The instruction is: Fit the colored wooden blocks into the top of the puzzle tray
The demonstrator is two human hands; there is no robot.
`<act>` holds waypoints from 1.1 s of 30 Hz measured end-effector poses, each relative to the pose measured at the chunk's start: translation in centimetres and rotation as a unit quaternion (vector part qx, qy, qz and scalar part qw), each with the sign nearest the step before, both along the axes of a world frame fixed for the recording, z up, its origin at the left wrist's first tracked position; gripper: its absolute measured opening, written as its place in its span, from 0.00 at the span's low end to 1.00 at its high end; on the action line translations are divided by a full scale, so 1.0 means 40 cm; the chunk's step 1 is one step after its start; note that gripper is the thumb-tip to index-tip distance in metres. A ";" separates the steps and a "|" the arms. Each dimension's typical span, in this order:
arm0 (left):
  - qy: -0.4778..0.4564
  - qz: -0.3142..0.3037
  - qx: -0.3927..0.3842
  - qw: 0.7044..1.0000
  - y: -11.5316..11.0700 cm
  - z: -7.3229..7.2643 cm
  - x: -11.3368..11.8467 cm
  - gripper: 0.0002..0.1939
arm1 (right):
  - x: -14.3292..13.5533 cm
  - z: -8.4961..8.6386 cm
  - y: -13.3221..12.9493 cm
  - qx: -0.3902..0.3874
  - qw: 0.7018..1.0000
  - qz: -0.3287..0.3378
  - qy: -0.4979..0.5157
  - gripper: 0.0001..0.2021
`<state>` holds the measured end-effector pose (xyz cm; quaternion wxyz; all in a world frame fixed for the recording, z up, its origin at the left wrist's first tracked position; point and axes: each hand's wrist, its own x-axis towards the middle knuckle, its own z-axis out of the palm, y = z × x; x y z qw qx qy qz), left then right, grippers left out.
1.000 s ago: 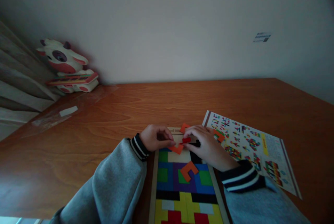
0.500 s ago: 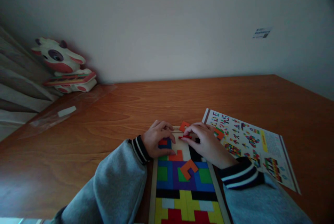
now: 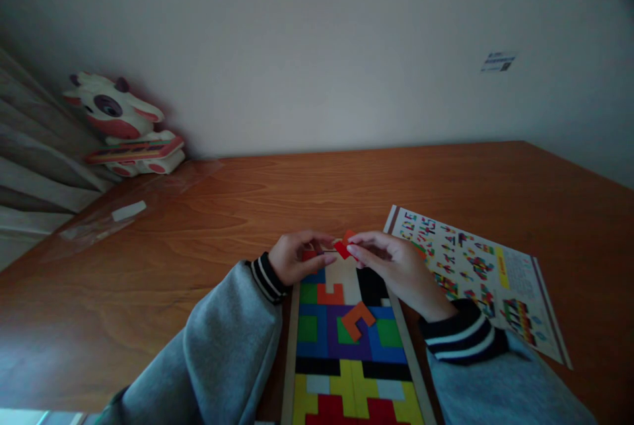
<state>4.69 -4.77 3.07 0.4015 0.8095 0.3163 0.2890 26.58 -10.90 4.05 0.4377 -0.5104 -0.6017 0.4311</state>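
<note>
A red puzzle piece (image 3: 341, 249) is pinched in the thumb and fingers of my right hand (image 3: 396, 270), above the far end of a wooden puzzle tray (image 3: 290, 372). My left hand (image 3: 298, 259) rests over the tray's far left corner, thumb and fingers apart, fingertips close to the red piece; I cannot tell if they touch it. Pale tray bottom (image 3: 341, 273) shows between the hands. Beside it sits an orange piece (image 3: 331, 294) in the tray. Another orange piece (image 3: 358, 321) lies loose and tilted on the fitted purple and green pieces.
A printed sheet of block figures (image 3: 475, 273) lies right of the tray, partly behind my right hand. At the back left of the wooden table (image 3: 247, 200) stand a toy cow with a keyboard (image 3: 129, 125) and a clear plastic wrapper (image 3: 99, 230). A curtain (image 3: 34, 167) hangs at left.
My right hand has raised and turned the red piece, which now shows its flat face. The left hand has shifted slightly away from me, uncovering more of the orange piece in the tray.
</note>
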 end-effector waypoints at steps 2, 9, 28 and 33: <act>-0.028 0.003 -0.047 0.999 -0.008 -0.007 0.010 0.17 | -0.013 0.001 -0.002 -0.019 0.999 0.021 0.032 0.13; -0.099 0.024 -0.146 0.984 -0.012 -0.025 0.026 0.17 | -0.005 0.007 -0.019 -0.019 0.999 0.018 -0.020 0.16; -0.113 0.065 -0.173 0.976 -0.004 -0.032 0.034 0.19 | 0.021 0.029 -0.056 0.048 0.942 0.163 -0.291 0.07; -0.108 0.060 -0.164 0.979 -0.002 -0.035 0.034 0.20 | 0.011 0.027 -0.051 0.041 0.936 0.153 -0.316 0.07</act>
